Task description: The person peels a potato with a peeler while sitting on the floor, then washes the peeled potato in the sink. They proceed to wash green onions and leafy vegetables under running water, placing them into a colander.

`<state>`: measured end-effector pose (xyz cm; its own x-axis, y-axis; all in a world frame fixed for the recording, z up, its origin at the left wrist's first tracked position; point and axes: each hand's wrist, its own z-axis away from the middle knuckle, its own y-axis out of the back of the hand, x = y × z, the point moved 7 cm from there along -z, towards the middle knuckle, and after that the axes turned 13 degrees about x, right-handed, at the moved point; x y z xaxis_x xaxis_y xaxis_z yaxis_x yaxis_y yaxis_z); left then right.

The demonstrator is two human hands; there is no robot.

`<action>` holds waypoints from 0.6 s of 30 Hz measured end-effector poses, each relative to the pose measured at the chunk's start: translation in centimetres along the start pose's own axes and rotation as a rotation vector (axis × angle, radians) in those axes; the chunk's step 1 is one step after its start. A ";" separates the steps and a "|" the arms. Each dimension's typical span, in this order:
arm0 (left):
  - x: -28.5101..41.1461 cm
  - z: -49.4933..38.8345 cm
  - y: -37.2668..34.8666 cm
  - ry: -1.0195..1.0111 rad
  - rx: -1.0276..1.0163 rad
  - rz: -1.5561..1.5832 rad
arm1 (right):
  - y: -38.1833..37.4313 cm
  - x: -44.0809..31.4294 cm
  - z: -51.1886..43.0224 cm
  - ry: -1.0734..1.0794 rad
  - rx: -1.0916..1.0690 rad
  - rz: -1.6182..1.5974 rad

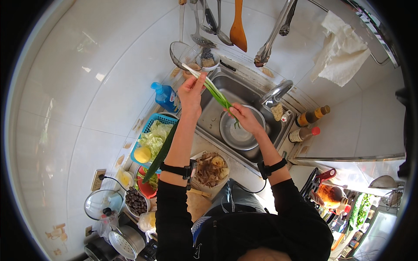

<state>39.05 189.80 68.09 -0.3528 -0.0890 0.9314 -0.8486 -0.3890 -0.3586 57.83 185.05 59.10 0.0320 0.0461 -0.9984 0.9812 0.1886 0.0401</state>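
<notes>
Stretched between my hands over the stainless steel sink (225, 83) is a small bunch of green onions (214, 90). My left hand (192, 91) grips it near the white ends, which point to the upper left. My right hand (244, 116) closes around the green leafy ends. Beneath my right hand, a round metal basin (240, 138) rests in the sink, seemingly with water in it. The curved faucet (277, 93) stands at the sink's right rear corner.
Left of the sink are a blue soap bottle (166, 97) and a blue basket (151, 123) with lettuce and a cucumber (160, 156). A bowl of brown peelings (210, 169) sits at the near edge. Sauce bottles (303, 133) stand right; utensils, including a wooden spatula (238, 32), hang above.
</notes>
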 end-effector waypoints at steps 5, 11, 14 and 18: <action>-0.1 -0.4 0.5 -0.001 0.065 0.020 | -0.4 -1.2 0.6 0.052 -0.013 -0.079; -0.8 -0.5 1.1 -0.017 0.126 0.022 | 0.0 -2.2 0.7 0.221 0.113 0.337; -1.7 -0.3 1.6 0.002 0.157 0.045 | 0.7 -2.8 0.6 0.373 0.235 0.471; -3.6 0.2 2.4 0.070 0.229 0.223 | 1.9 -2.7 1.0 0.469 0.405 0.412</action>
<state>38.41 188.98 63.87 -0.5528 -0.1349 0.8223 -0.6398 -0.5636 -0.5225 59.78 184.35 61.83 0.4168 0.4663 -0.7803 0.9036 -0.3063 0.2997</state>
